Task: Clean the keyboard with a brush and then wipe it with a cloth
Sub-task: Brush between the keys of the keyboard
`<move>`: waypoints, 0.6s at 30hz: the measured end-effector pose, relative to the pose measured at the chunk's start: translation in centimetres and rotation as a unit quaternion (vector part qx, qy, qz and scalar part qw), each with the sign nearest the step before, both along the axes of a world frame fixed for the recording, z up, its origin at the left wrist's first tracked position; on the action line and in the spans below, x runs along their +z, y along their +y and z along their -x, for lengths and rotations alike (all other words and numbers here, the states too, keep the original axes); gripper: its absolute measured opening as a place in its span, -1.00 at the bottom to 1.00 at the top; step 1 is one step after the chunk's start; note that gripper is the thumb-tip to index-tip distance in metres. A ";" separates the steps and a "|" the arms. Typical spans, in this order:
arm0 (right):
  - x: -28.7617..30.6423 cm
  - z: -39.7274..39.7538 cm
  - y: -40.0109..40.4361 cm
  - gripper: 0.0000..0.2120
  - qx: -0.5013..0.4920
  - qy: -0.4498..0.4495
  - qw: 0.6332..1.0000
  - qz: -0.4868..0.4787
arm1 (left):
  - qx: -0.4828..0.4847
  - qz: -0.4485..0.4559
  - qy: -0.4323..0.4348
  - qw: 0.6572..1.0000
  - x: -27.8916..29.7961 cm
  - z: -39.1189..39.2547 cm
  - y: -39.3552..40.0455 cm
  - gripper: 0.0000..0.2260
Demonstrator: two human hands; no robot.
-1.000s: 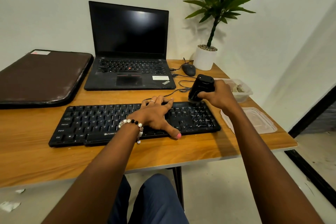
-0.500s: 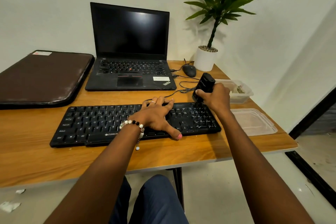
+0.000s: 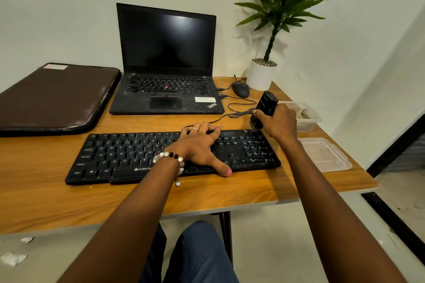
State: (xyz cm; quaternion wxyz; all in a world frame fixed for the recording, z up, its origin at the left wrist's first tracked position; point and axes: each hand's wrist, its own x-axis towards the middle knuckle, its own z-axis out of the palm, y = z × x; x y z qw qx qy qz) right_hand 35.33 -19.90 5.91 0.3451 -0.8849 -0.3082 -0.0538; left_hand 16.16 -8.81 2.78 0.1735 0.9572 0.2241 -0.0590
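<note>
From my head view, my left hand (image 3: 200,145) lies flat, fingers spread, steadying the keyboard (image 3: 128,156) near the desk's (image 3: 46,202) front edge. My right hand (image 3: 279,122) grips the brush (image 3: 264,108), bristles on its far right corner. I judge brushing underway; next, sweep leftward. Readable: "ZEBRON", "ThinkPad".

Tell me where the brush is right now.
In the head view the brush is at the right, gripped by the right hand, its tip at the keyboard's far right corner, just left of the plastic tub.
</note>
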 end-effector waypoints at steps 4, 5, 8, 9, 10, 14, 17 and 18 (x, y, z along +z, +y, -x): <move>0.0 -0.5 -0.2 -0.55 0.017 -0.012 0.998 0.055 | 0.000 -0.003 -0.001 1.000 0.0 0.1 -0.1 0.16; 0.4 -0.8 -0.3 -0.54 0.022 -0.013 0.997 0.076 | 0.000 -0.002 0.000 1.000 0.0 0.1 0.0 0.16; 1.4 -1.2 -0.3 -0.55 0.019 -0.031 0.995 0.094 | 0.002 0.002 -0.002 1.000 -0.1 0.1 0.0 0.17; 1.4 -1.3 -0.3 -0.56 0.013 -0.030 0.997 0.076 | 0.002 0.001 -0.003 1.000 -0.1 0.1 0.0 0.17; 1.3 -1.3 -0.3 -0.56 0.007 -0.025 0.998 0.052 | 0.001 0.000 -0.004 1.000 -0.1 0.1 0.0 0.16; -0.3 -0.9 -0.6 -0.53 0.007 -0.021 1.000 0.012 | -0.001 0.000 -0.006 1.000 -0.1 0.2 -0.1 0.17; -0.7 -1.3 -1.1 -0.57 0.013 -0.009 0.999 0.028 | -0.002 -0.005 -0.002 1.000 -0.2 0.2 0.0 0.19; -0.3 -1.5 -1.2 -0.59 0.019 -0.005 0.999 0.044 | -0.001 -0.006 -0.002 1.000 -0.2 0.2 0.0 0.19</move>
